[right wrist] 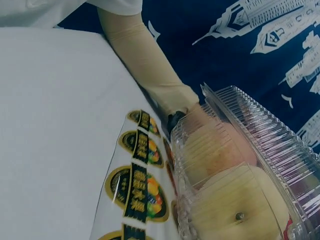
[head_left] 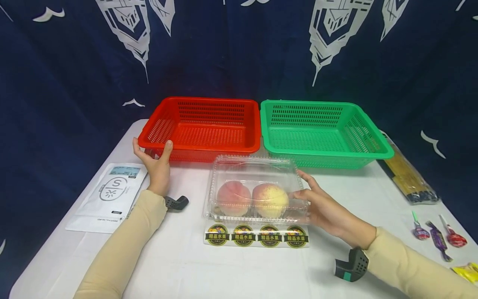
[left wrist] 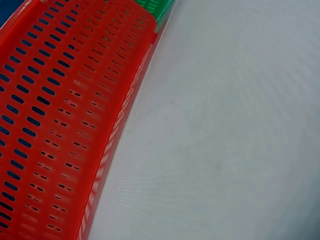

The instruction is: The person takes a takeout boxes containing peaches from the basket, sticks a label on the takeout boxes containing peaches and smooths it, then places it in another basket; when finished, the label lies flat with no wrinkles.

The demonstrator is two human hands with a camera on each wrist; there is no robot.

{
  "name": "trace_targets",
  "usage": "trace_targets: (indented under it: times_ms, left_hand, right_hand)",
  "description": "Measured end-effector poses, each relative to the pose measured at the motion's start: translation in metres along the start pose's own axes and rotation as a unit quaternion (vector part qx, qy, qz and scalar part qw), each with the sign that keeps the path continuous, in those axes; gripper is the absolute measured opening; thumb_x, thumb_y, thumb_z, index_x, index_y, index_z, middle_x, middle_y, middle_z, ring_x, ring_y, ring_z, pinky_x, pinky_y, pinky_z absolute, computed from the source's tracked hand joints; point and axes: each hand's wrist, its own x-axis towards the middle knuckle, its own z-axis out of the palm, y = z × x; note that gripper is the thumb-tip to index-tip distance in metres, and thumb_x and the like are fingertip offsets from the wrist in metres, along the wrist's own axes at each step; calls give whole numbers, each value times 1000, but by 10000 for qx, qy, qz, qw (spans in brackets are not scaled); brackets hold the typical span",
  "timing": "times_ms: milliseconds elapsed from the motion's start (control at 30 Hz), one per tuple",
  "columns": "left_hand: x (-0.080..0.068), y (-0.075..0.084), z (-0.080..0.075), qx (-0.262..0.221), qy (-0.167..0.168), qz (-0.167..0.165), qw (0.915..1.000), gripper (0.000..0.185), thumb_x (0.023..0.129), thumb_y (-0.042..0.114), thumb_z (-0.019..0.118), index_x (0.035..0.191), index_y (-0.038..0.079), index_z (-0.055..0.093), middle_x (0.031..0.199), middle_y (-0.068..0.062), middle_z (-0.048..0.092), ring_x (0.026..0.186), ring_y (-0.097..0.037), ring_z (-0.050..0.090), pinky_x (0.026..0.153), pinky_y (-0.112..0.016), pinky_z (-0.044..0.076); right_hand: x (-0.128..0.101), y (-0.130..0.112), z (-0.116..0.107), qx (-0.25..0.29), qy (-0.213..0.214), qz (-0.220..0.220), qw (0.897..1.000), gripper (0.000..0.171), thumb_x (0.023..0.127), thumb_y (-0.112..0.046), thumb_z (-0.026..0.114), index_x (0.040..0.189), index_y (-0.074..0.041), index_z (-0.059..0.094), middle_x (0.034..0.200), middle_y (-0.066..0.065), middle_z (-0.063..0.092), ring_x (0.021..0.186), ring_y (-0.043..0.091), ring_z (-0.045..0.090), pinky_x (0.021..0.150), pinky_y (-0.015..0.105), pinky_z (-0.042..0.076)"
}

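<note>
A clear plastic clamshell box (head_left: 257, 168) with two peaches, one pink (head_left: 233, 197) and one pink-yellow (head_left: 270, 201), is in front of the baskets. My right hand (head_left: 328, 209) grips its right side, thumb over the edge; some fingers are hidden. Below the box's near edge lies a strip of round fruit stickers (head_left: 257, 236), also seen beside the box (right wrist: 225, 195) in the right wrist view. My left hand (head_left: 157, 170) is at the front left of the red basket (head_left: 201, 147), thumb and fingers spread. Whether it touches the rim I cannot tell.
A green basket (head_left: 328, 154) stands right of the red one. On the left lies a white pouch (head_left: 112, 195). To the right are a flat clear-wrapped brown pack (head_left: 408, 174), lollipops (head_left: 455, 238), a purple-wrapped candy (head_left: 437, 238) and a yellow wrapper (head_left: 467, 272).
</note>
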Motion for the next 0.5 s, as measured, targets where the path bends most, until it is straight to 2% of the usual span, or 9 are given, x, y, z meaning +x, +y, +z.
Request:
trace_targets:
  times_ms: [133,300,500]
  left_hand:
    - [0,0,0,-42,-19,8,10000,112,100,27,78,171,32,-8,178,-3,8,161,-16,17,128,-25,27]
    - [-1,1,1,-109,-38,35,9999,112,100,28,78,172,32,-8,178,-2,9,160,-14,18,127,-24,28]
    - [0,2,1,-110,-12,51,9999,113,100,28,78,172,32,-9,178,-2,9,160,-15,18,127,-23,27]
  right_hand:
    - [7,6,-3,100,67,46,9999,91,103,-20,52,171,-29,-9,134,12,46,126,37,59,107,62,52]
    - [14,8,-4,93,127,72,9999,93,102,-19,52,171,-28,-9,139,17,39,132,40,53,109,64,51]
    - [19,5,-6,49,161,52,9998,94,103,-18,51,172,-29,-12,141,18,34,131,40,54,109,64,51]
